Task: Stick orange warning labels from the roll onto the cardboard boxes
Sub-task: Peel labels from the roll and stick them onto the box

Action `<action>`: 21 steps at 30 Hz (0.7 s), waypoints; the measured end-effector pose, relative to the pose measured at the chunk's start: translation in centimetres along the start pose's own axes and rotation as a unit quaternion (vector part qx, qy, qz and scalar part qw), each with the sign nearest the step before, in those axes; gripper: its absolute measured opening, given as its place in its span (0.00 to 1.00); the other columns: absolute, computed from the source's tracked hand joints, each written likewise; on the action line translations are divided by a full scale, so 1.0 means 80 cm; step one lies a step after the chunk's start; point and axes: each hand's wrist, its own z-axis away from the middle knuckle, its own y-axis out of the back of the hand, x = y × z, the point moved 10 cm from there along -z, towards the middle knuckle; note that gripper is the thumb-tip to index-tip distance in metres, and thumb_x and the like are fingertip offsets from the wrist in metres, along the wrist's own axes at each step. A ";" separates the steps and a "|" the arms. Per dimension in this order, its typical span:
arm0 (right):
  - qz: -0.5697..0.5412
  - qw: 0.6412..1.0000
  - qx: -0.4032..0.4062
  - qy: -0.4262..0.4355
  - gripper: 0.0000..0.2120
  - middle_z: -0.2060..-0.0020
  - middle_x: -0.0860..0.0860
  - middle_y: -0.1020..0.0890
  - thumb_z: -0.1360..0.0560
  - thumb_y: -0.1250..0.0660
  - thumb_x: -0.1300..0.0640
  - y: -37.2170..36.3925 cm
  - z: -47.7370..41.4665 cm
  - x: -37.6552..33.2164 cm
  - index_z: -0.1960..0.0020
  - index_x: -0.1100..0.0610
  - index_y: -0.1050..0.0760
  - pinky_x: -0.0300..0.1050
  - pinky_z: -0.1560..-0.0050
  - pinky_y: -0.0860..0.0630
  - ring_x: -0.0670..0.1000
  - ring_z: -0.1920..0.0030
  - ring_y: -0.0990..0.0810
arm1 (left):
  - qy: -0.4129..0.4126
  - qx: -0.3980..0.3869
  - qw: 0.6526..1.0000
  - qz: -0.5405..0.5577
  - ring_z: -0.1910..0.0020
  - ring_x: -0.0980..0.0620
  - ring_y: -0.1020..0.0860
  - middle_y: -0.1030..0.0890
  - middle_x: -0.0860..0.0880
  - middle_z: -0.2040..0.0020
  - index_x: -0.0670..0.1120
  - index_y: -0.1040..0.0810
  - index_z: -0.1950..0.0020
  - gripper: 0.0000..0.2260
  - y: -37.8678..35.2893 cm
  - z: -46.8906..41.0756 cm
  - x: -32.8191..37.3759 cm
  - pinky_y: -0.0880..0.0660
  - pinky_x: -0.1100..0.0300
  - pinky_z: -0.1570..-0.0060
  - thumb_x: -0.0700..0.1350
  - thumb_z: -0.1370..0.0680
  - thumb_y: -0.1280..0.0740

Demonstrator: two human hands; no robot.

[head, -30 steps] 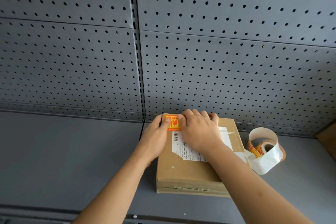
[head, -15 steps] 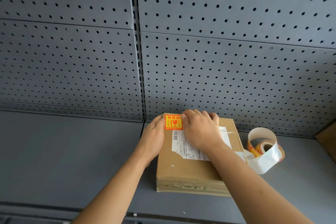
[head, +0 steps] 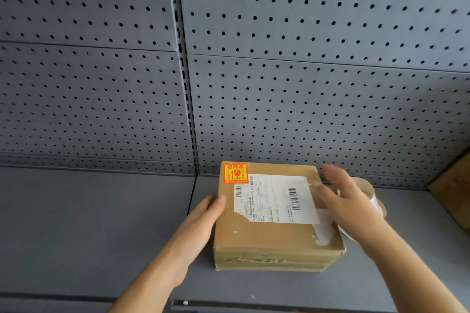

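A flat cardboard box [head: 269,239] lies on the grey shelf, with a white shipping label [head: 274,198] on its top. An orange warning label [head: 235,173] is stuck flat on the box's far left corner. My left hand [head: 203,221] rests with straight fingers against the box's left side. My right hand [head: 348,201], blurred, hovers with spread fingers over the box's right edge and holds nothing. Behind that hand the label roll [head: 366,190] is mostly hidden.
The grey shelf [head: 89,223] runs left and right of the box. A grey pegboard wall [head: 305,84] stands right behind the box. Part of another cardboard box [head: 455,190] shows at the right edge.
Both hands have left the orange label, which stays stuck on the box. My left hand slid down to the box's left side. My right hand swung right, over the box's edge toward the roll.
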 end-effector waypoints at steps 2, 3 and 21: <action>-0.068 0.994 -0.051 -0.069 0.19 0.38 0.43 0.22 0.21 0.34 0.44 -0.010 0.016 0.035 0.32 0.42 0.30 0.43 0.44 0.29 0.46 0.40 0.23 | 0.003 -0.017 1.000 -0.018 0.43 0.62 0.19 0.16 0.69 0.47 0.68 0.23 0.40 0.15 -0.006 0.009 0.000 0.28 0.52 0.32 0.67 0.24 0.37; -0.092 0.989 -0.076 -0.090 0.18 0.40 0.42 0.19 0.22 0.33 0.42 -0.017 0.023 0.046 0.33 0.43 0.28 0.44 0.45 0.26 0.46 0.42 0.20 | -0.003 -0.021 0.999 -0.030 0.44 0.63 0.18 0.16 0.68 0.46 0.69 0.23 0.39 0.13 -0.010 0.013 0.002 0.27 0.53 0.33 0.64 0.22 0.37; -0.093 0.987 -0.065 0.113 0.34 0.37 0.37 0.22 0.25 0.25 0.57 -0.028 0.047 0.025 0.26 0.41 0.39 0.42 0.36 0.26 0.40 0.34 0.24 | -0.214 0.038 0.964 -0.154 0.34 0.66 0.24 0.21 0.69 0.37 0.66 0.36 0.25 0.34 0.006 0.013 0.028 0.24 0.68 0.40 0.40 0.23 0.26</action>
